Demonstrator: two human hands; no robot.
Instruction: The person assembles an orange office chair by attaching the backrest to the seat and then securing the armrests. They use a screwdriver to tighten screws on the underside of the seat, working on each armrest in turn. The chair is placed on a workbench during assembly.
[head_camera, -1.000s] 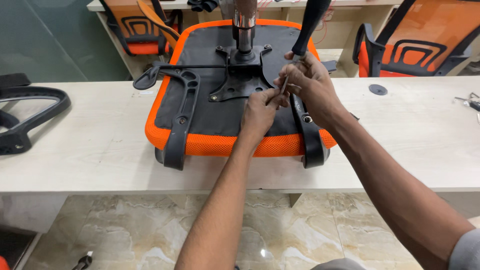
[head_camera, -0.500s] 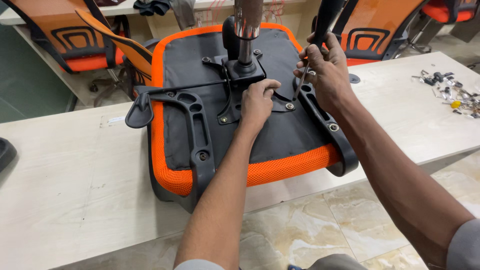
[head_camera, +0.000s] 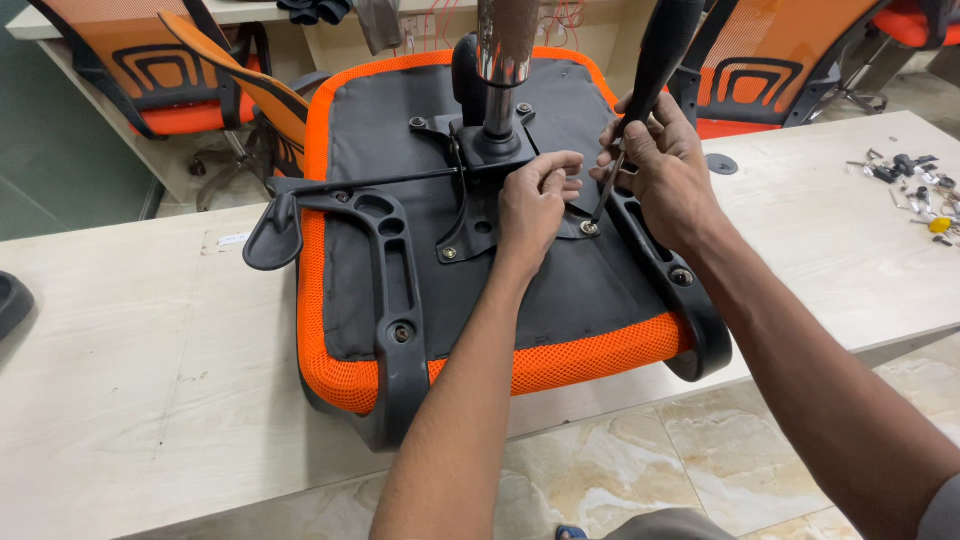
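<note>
An orange mesh office chair seat (head_camera: 560, 365) lies upside down on a pale wooden table (head_camera: 130, 370), its black underside up. A black metal mechanism plate (head_camera: 470, 215) with a chrome gas cylinder (head_camera: 500, 60) is bolted at its middle. My left hand (head_camera: 535, 200) rests on the plate, fingers curled by a bolt. My right hand (head_camera: 665, 170) grips a thin hex key (head_camera: 605, 190) whose tip sits on a bolt (head_camera: 590, 228) at the plate's right corner. Black armrest brackets (head_camera: 395, 290) run along both sides.
A black lever paddle (head_camera: 272, 235) sticks out left of the seat. Small screws and parts (head_camera: 915, 185) lie at the table's right. Orange chairs (head_camera: 150, 70) stand behind the table. A black armrest post (head_camera: 660, 45) rises by my right hand. Tiled floor lies below.
The view has swung closer and leftward over the seat. My right hand has come down from the armrest post with the hex key onto the bolt; my left hand stays on the plate.
</note>
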